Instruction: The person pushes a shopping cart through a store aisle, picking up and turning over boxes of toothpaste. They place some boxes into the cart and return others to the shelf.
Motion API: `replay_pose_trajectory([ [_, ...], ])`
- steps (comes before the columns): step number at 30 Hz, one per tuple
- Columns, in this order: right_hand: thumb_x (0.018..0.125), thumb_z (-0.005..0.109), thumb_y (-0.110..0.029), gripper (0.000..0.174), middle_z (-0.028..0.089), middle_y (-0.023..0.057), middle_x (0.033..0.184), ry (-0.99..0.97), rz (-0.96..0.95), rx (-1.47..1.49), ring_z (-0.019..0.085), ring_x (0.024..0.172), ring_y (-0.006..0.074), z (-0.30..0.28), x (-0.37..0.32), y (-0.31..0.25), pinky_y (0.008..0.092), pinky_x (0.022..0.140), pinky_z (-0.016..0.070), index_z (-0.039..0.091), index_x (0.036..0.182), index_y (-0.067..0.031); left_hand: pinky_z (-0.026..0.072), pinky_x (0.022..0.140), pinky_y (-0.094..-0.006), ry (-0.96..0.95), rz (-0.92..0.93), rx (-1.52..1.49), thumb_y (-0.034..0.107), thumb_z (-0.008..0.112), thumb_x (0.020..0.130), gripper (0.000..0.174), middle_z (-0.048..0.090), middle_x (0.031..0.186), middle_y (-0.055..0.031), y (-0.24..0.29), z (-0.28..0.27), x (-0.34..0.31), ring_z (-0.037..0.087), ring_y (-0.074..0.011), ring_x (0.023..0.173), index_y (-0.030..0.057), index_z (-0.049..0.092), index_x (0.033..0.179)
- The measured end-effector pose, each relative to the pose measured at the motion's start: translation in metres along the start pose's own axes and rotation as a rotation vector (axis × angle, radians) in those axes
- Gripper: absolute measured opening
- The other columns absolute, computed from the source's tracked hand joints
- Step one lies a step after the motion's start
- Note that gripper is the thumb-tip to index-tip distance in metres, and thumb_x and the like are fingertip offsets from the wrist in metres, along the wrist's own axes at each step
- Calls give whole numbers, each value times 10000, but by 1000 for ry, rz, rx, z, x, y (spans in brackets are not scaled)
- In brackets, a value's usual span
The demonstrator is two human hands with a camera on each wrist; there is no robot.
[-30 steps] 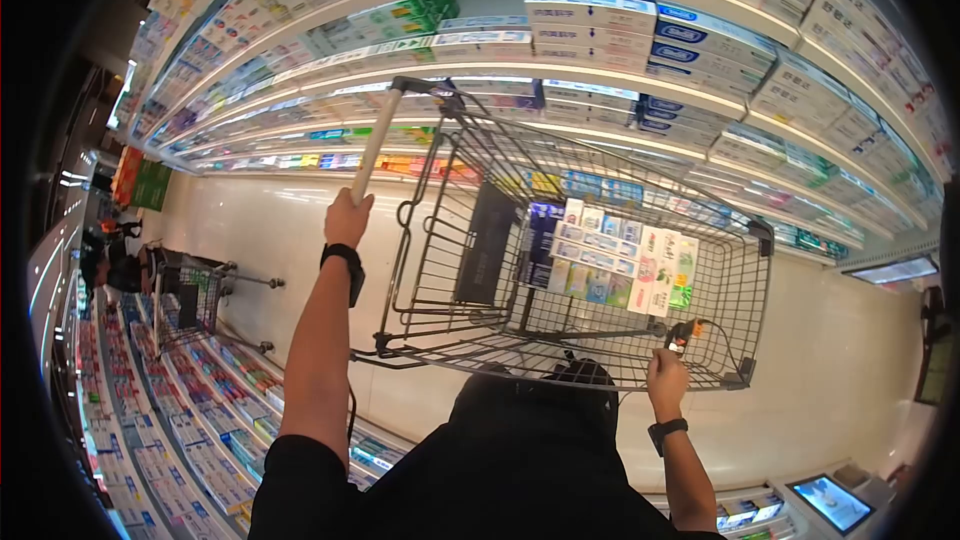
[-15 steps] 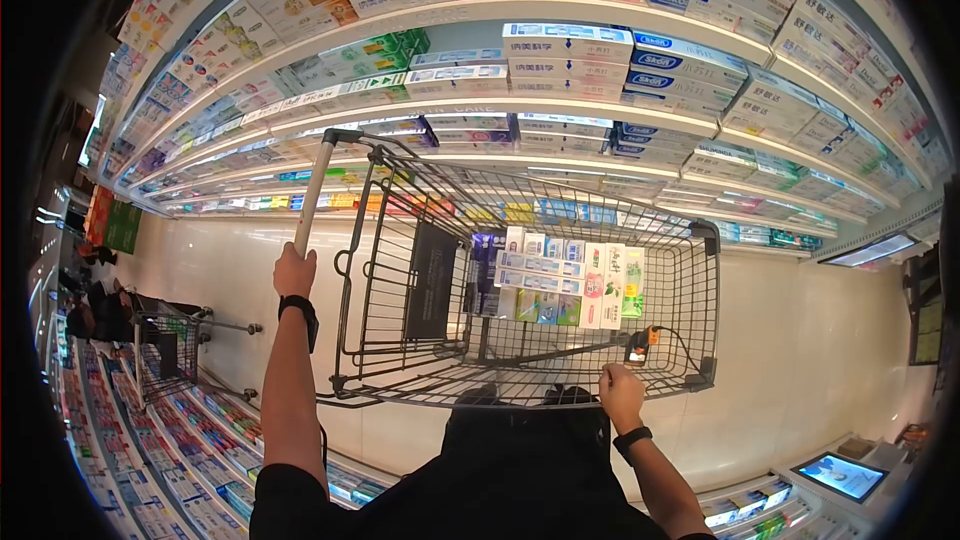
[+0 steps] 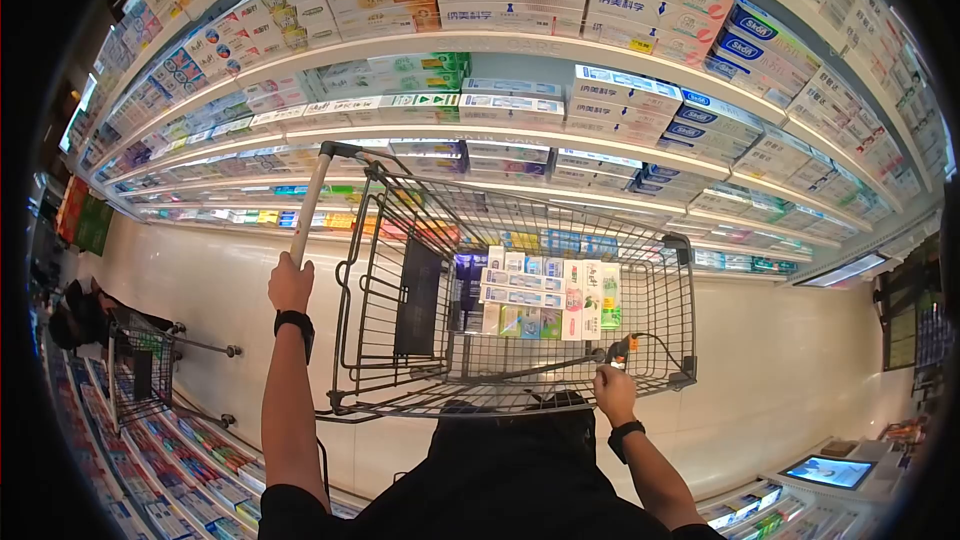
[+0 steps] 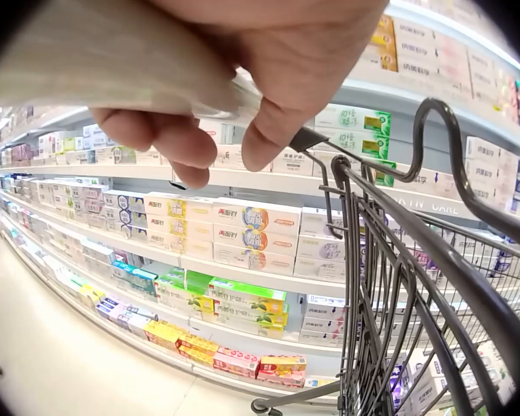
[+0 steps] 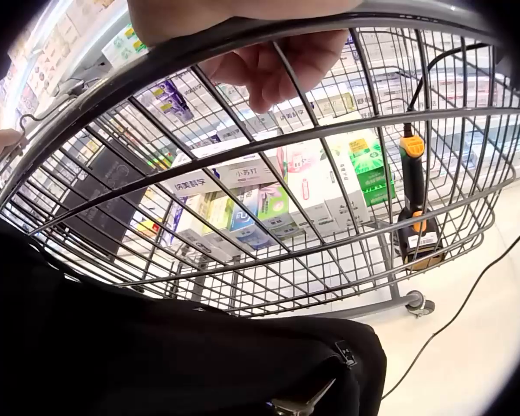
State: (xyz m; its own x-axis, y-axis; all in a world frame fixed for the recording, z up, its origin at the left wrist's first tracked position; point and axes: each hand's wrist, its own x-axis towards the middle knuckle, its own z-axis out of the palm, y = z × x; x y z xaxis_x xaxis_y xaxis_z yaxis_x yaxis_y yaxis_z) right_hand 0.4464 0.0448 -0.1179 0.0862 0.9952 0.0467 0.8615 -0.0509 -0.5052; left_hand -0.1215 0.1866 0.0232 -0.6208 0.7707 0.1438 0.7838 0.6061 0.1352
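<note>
My left hand [image 3: 290,285] grips the light-coloured handle [image 3: 312,202] of a grey wire shopping cart [image 3: 683,248]; in the left wrist view its fingers curl under the bar. On the cart's near side rim [image 5: 139,68], my right hand [image 3: 614,395] has its fingers curled over the wire edge and down inside. Toothpaste-like cartons [image 3: 525,290] lie together in the basket, among them white ones, a purple box [image 3: 470,290] and a green one [image 5: 370,165]. An orange-and-black corded device [image 5: 413,191] hangs near the basket's end, close to my right hand.
Long shelves [image 3: 640,152] of boxed goods run along the cart's far side. At the left, a person [image 3: 80,315] stands by another cart [image 3: 140,365], with more shelves [image 3: 150,460] below. A lit screen [image 3: 830,472] stands at the lower right, on pale floor tiles.
The cart has moved left along the shelves, handle end leading, with both hands keeping their hold. The head view has shifted. Boxes in the basket stay in place.
</note>
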Motion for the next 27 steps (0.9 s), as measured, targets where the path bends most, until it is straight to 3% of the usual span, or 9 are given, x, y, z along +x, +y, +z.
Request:
replay_pose_trajectory([
  [1,782,589,-134,118,663,144,771,-15,13,-15,638,700,337,31,11,-66,425,633,511,660,833,-54,536,694,-491,-25,2,7,349,657,780,360,669,854,-200,-44,7,63,652,-403,803,45,537,932],
  [2,782,588,-140,124,664,148,778,-16,30,-14,639,708,338,35,12,-86,428,638,511,660,835,-54,536,693,-491,-28,5,9,349,657,780,359,669,855,-199,-56,4,79,653,-402,802,46,538,932],
  [10,780,606,-156,119,638,161,680,51,2,1,629,630,346,53,25,-110,438,587,498,673,826,-70,533,716,-500,-25,6,0,334,645,785,348,669,886,-219,-72,10,109,649,-414,826,44,559,957],
  [15,781,590,-150,103,642,128,710,5,11,-20,628,647,327,50,37,-129,419,583,503,647,775,-64,522,739,-505,-26,16,-3,327,630,784,348,663,903,-224,-78,12,129,639,-424,852,43,549,968],
  [27,785,587,-186,125,657,131,777,-71,57,-11,629,725,338,45,67,-130,436,638,504,628,816,-73,509,758,-505,-67,58,7,343,641,779,406,652,939,-243,-76,12,154,628,-428,891,33,544,1023],
])
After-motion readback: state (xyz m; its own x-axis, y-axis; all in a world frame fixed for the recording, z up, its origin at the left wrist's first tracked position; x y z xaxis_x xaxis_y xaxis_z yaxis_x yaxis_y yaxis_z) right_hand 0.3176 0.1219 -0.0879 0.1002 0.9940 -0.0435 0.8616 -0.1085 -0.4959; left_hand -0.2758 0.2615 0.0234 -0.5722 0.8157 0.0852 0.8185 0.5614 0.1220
